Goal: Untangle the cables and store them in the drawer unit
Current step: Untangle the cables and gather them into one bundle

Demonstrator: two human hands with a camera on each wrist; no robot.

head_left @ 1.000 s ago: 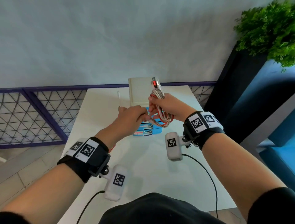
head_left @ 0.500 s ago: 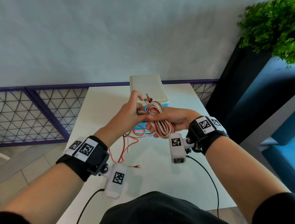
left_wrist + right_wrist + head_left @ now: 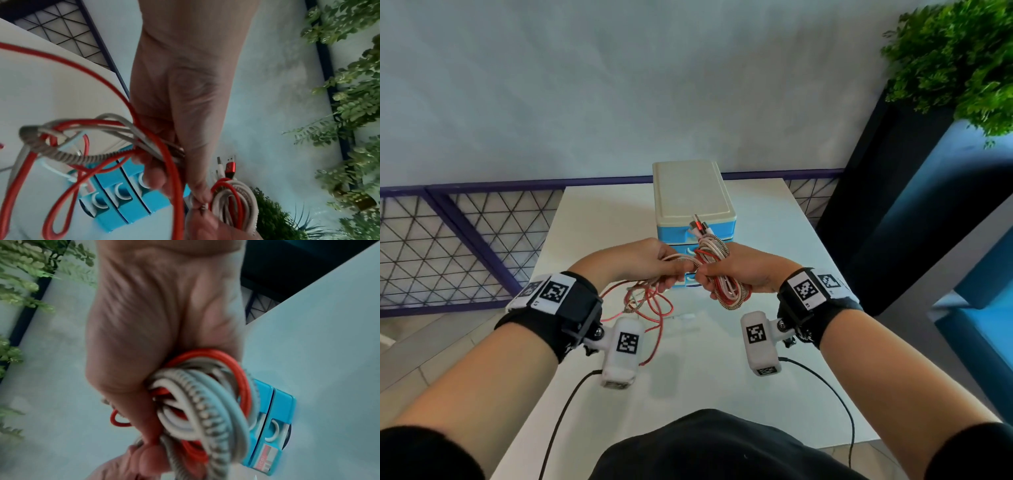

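Observation:
My right hand [image 3: 736, 274] grips a coiled bundle of cables [image 3: 717, 260], red, white and braided, held above the table in front of the drawer unit [image 3: 693, 202]; the bundle [image 3: 197, 402] fills the right wrist view. A red plug sticks up from its top. My left hand [image 3: 654, 263] pinches strands that run out of the bundle, and loose red cable [image 3: 654, 308] hangs from it down to the table. The loose strands [image 3: 115, 133] cross the left wrist view. The unit is cream on top with blue drawers [image 3: 123, 194], all closed.
The white table [image 3: 774, 359] stands against a grey wall with a purple lattice railing [image 3: 465, 233] to the left. A dark planter with a green plant [image 3: 955, 58] stands at the right. Black wrist-camera leads [image 3: 835, 394] trail over the table's near edge.
Both hands have drawn back from the drawer unit toward me with the bundle. The left hand now pulls loose strands out to the left, and more red cable hangs down to the table.

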